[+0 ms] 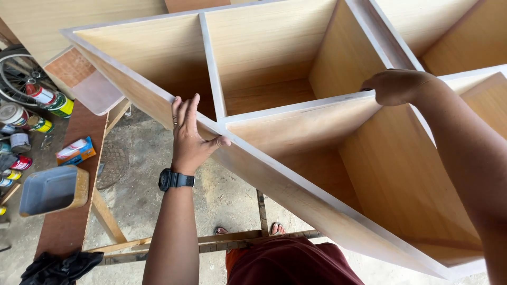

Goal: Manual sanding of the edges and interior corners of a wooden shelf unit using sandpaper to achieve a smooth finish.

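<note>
A large wooden shelf unit (317,121) fills the centre and right of the frame, lying tilted so its open compartments face up toward the camera. Its edges are pale and whitish, its inner panels light brown wood, and dividers split it into several square compartments.

The left hand (189,137) lies flat on the unit's long front edge, left of centre, its grip spread: fingers stretched out along the pale rim, thumb angled out to the right against the edge near where a divider meets it. A ring sits on one finger, and a black wristwatch (176,180) wraps the wrist below.

The right hand (393,87) is in the upper right of the frame, its grip curled over the top edge of a divider, fingers pressed together and folded down behind the panel, so their tips are hidden.

Below the unit, at bottom centre, dark red clothing (290,264) and the toes of two feet show above a grey concrete floor (142,195), with a wooden frame (211,243) running across.

Along the left edge stands a brown bench (68,227) bearing a grey tray with a wooden rim (53,190), a small orange and blue box (76,151), several paint tins and cans (31,113) and a black cloth (60,266) in the lower left. A bicycle wheel (16,71) shows in the upper left.
</note>
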